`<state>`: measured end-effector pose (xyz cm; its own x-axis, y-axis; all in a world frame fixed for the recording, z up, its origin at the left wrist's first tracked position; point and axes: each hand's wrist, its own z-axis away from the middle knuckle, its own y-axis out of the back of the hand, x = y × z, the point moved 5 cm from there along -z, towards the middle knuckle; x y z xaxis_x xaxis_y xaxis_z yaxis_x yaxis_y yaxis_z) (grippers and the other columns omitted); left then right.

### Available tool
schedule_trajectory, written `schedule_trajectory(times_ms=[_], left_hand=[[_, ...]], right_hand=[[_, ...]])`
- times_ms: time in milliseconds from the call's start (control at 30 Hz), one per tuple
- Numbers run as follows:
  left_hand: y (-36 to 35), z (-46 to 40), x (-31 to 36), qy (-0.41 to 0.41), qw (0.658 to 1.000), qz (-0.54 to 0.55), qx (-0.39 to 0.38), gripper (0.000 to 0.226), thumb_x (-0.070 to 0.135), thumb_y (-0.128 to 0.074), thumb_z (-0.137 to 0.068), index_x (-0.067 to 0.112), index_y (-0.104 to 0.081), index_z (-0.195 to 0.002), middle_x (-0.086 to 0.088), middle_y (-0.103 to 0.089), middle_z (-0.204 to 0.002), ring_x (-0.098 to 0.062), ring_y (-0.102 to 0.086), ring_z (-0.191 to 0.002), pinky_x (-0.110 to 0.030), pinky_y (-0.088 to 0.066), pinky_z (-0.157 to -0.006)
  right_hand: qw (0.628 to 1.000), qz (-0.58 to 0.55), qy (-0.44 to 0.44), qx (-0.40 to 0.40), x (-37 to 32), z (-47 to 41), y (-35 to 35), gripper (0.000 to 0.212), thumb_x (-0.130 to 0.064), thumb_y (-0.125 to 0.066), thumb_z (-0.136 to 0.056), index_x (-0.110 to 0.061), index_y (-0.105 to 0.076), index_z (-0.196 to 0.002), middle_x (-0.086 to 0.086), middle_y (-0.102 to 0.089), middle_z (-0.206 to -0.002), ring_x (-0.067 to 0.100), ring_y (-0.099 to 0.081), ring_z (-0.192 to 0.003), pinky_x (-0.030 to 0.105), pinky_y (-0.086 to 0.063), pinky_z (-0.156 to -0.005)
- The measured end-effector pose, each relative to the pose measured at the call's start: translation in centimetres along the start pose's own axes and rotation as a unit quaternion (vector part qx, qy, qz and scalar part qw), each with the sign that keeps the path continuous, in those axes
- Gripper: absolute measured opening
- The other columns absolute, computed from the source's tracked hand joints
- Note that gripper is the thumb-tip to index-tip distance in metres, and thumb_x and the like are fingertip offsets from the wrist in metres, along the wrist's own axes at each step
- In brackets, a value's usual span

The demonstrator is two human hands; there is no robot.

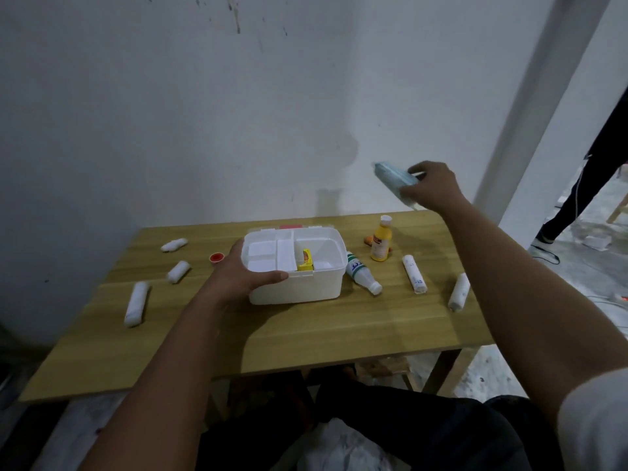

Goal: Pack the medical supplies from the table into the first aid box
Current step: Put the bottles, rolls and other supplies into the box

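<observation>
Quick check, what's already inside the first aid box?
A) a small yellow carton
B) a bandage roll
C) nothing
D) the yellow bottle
A: a small yellow carton stands in the first aid box, in the gap beside its inner tray, while the yellow bottle stands on the table to the right of the box and the bandage rolls, such as the one at far left, all lie on the tabletop.

Open white first aid box (299, 290) mid-table, bandage rolls (136, 303) and bottles (381, 243) scattered around it

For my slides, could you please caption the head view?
Left hand steadies the open box while the right hand lifts a blue packet.
</observation>
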<state>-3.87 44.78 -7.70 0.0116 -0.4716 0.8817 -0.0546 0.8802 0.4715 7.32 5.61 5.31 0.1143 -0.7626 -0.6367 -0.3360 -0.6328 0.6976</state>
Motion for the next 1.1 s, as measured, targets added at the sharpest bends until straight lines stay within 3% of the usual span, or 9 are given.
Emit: schedule_trajectory(times_ms=[133, 200, 300, 500, 633, 733, 900, 1033, 1100], left_hand=[[-0.2, -0.2, -0.1, -0.003, 1.0, -0.005, 0.008, 0.112, 0.051, -0.093, -0.063, 0.032, -0.033, -0.156, 0.005, -0.048, -0.151, -0.012, -0.045, -0.118, -0.021, -0.041, -0.069], [-0.2, -0.3, -0.1, -0.002, 1.0, -0.004, 0.009, 0.111, 0.048, -0.093, -0.065, 0.03, -0.033, -0.156, 0.003, -0.047, -0.152, -0.012, -0.044, -0.117, -0.021, -0.041, -0.069], [-0.1, -0.4, -0.2, -0.006, 1.0, 0.002, 0.006, 0.112, 0.051, -0.093, -0.062, 0.032, -0.034, -0.155, 0.004, -0.048, -0.15, -0.013, -0.046, -0.118, -0.023, -0.043, -0.07], [-0.2, -0.5, -0.4, 0.0, 1.0, -0.013, 0.011, 0.115, 0.053, -0.094, -0.061, 0.033, -0.032, -0.156, 0.002, -0.046, -0.153, -0.014, -0.044, -0.119, -0.022, -0.042, -0.068], [-0.2, -0.8, -0.5, -0.005, 1.0, -0.022, 0.009, 0.114, 0.053, -0.093, -0.062, 0.033, -0.032, -0.155, 0.002, -0.046, -0.153, -0.014, -0.044, -0.119, -0.023, -0.043, -0.068], [-0.3, -0.7, -0.5, -0.009, 1.0, -0.022, 0.01, 0.112, 0.05, -0.094, -0.064, 0.031, -0.032, -0.155, 0.002, -0.047, -0.152, -0.014, -0.044, -0.118, -0.023, -0.042, -0.069], [-0.2, -1.0, -0.7, -0.001, 1.0, -0.026, 0.009, 0.119, 0.056, -0.094, -0.058, 0.033, -0.03, -0.155, 0.003, -0.046, -0.153, -0.017, -0.046, -0.125, -0.024, -0.044, -0.072], [-0.1, -0.9, -0.8, -0.006, 1.0, -0.028, 0.007, 0.121, 0.061, -0.094, -0.054, 0.036, -0.031, -0.154, 0.007, -0.047, -0.151, -0.018, -0.048, -0.129, -0.028, -0.047, -0.078], [0.0, -0.8, -0.9, -0.01, 0.999, -0.032, 0.007, 0.122, 0.065, -0.093, -0.051, 0.039, -0.032, -0.153, 0.009, -0.048, -0.15, -0.017, -0.048, -0.127, -0.028, -0.047, -0.078]], right_hand=[[0.97, -0.043, 0.033, -0.237, -6.0, 1.9, -1.5, 0.049, -0.003, -0.082, -0.078, -0.011, -0.069, -0.125, 0.008, -0.071, -0.115, 0.026, -0.072, -0.096, 0.041, -0.065, -0.077], [0.939, 0.011, 0.061, -0.338, -8.4, 3.7, -2.9, 0.045, -0.001, -0.082, -0.078, -0.014, -0.072, -0.121, 0.002, -0.072, -0.11, 0.022, -0.072, -0.096, 0.037, -0.064, -0.077], [0.9, 0.129, 0.095, -0.406, -10.3, 5.5, -5.8, 0.045, 0.0, -0.082, -0.079, -0.017, -0.074, -0.12, 0.0, -0.071, -0.108, 0.022, -0.071, -0.097, 0.035, -0.065, -0.074], [0.859, 0.224, 0.125, -0.443, -12.0, 7.3, -11.1, 0.049, -0.002, -0.085, -0.076, -0.017, -0.076, -0.121, 0.001, -0.068, -0.113, 0.015, -0.068, -0.088, 0.03, -0.065, -0.07], [0.87, 0.189, 0.117, -0.44, -12.1, 8.4, -13.8, 0.037, -0.002, -0.087, -0.075, -0.008, -0.075, -0.109, 0.006, -0.07, -0.103, 0.022, -0.073, -0.085, 0.026, -0.063, -0.063], [0.881, 0.149, 0.117, -0.433, -11.4, 9.1, -15.4, 0.027, -0.004, -0.084, -0.081, -0.002, -0.074, -0.106, 0.009, -0.072, -0.101, 0.024, -0.075, -0.088, 0.029, -0.065, -0.067], [0.893, 0.123, 0.126, -0.413, -10.8, 9.3, -16.7, 0.022, -0.007, -0.081, -0.084, -0.007, -0.077, -0.106, 0.006, -0.074, -0.101, 0.019, -0.073, -0.089, 0.03, -0.065, -0.075], [0.897, 0.156, 0.16, -0.38, -10.7, 9.9, -18.0, 0.008, -0.009, -0.074, -0.086, -0.012, -0.079, -0.091, 0.001, -0.076, -0.095, 0.019, -0.07, -0.093, 0.036, -0.062, -0.085], [0.902, 0.145, 0.162, -0.373, -10.9, 10.3, -18.0, 0.009, -0.009, -0.074, -0.086, -0.015, -0.08, -0.089, -0.004, -0.074, -0.09, 0.015, -0.066, -0.089, 0.032, -0.059, -0.083]])
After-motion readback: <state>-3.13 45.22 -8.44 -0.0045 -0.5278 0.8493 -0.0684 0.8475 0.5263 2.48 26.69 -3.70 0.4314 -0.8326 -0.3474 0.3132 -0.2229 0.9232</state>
